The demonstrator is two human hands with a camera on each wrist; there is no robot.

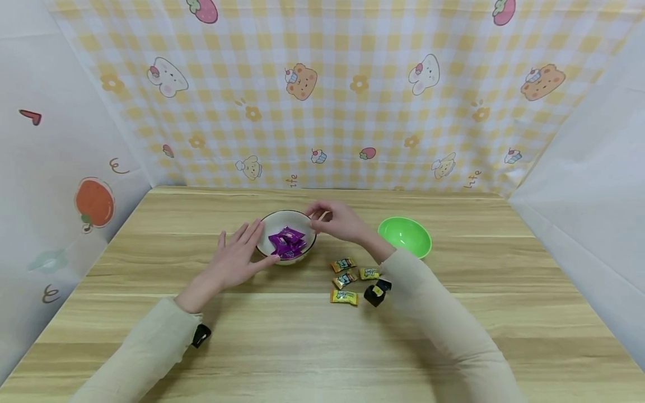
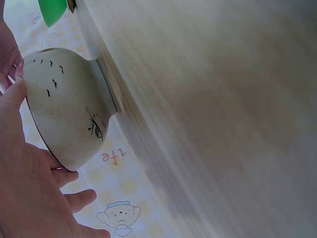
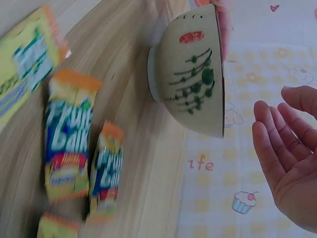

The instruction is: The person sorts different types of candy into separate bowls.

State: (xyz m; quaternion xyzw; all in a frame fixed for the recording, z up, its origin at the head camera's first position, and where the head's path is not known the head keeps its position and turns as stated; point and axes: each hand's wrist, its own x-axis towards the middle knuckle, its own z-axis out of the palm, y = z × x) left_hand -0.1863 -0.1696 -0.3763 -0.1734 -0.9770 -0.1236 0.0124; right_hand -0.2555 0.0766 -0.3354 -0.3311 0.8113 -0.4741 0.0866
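A cream ceramic bowl (image 1: 272, 223) with a dark rim stands upright on the table, holding several purple-wrapped candies (image 1: 289, 242). My left hand (image 1: 232, 260) spreads along its left side; thumb and fingers touch the rim, and the fingers are nearly straight. The left wrist view shows the outside of the bowl (image 2: 64, 104) beside that thumb. At the bowl's right rim is my right hand (image 1: 342, 221), fingers loosely bent. In the right wrist view, a gap separates this hand (image 3: 292, 158) from the bowl (image 3: 193, 74), and its palm holds nothing.
Several yellow and orange wrapped candies (image 1: 344, 297), printed "Fruit", lie right of the bowl, by the right forearm. A green bowl (image 1: 405, 236) stands behind that forearm. A checked curtain (image 1: 353, 123) hangs along the table's far edge. Small black devices are worn at both wrists.
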